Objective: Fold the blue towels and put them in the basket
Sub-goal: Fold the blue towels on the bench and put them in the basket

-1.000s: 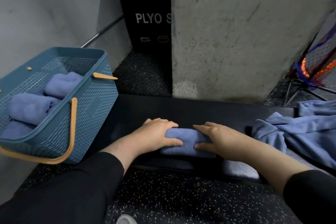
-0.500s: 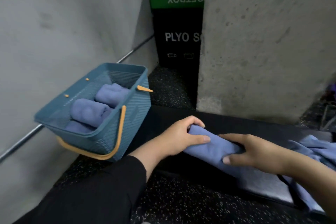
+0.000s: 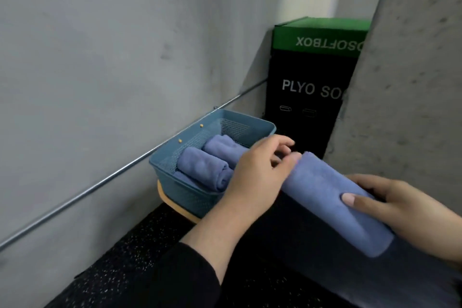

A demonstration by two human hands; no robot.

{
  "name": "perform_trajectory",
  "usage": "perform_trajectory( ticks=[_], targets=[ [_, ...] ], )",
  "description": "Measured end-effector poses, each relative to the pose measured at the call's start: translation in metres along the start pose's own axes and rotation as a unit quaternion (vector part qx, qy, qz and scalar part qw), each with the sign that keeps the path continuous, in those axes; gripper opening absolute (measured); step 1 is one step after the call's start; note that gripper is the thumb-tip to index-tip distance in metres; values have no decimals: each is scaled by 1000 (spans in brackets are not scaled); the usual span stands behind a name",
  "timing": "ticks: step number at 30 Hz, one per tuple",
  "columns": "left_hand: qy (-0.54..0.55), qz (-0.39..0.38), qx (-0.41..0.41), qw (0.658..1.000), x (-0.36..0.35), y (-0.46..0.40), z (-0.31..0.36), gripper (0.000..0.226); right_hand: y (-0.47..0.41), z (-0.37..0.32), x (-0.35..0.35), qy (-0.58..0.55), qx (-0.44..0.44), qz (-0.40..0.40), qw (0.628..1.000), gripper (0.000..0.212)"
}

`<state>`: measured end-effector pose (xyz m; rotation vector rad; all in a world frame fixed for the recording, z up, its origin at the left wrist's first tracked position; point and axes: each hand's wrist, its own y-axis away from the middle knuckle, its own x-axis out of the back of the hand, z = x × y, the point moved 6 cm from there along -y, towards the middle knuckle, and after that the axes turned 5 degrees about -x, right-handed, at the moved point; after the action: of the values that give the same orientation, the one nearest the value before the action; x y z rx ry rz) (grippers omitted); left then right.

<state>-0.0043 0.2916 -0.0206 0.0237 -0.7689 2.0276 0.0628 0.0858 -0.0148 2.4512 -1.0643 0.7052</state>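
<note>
A rolled blue towel (image 3: 327, 195) is held in the air between both hands, tilted with its far end toward the basket. My right hand (image 3: 397, 205) grips its lower right part, thumb on top. My left hand (image 3: 257, 175) touches the towel's upper left end with loosely spread fingers. The teal basket (image 3: 180, 187) with orange handles stands to the left, just beyond my left hand. It holds several rolled blue towels (image 3: 202, 167).
A grey wall with a metal rail (image 3: 100, 182) runs along the left. A black and green plyo box (image 3: 312, 77) stands behind the basket, beside a concrete pillar (image 3: 412, 82). A black bench (image 3: 325, 270) lies under my hands, over speckled black floor (image 3: 125, 257).
Both hands have lifted the rolled towel off the bench and carried it left toward the basket. My view has swung left, and the unfolded towels at the right have left the frame.
</note>
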Motion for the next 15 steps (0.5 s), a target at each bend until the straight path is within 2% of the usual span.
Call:
perform_trajectory(
  ticks=[3,7,10,15],
  targets=[
    [-75,114,-29,990,70,-7,-15,6,-21,-37,10,-1,13,55,998,20],
    [-150,202,33,967,151,-2,-70,8,-64,-79,-1,-63,1,41,997,19],
    [-186,220,78,954,182,6,-100,9,-99,-109,-27,-48,11,6,999,20],
    [-219,194,106,950,193,20,-124,19,-151,-139,-95,54,39,-16,998,16]
  ],
)
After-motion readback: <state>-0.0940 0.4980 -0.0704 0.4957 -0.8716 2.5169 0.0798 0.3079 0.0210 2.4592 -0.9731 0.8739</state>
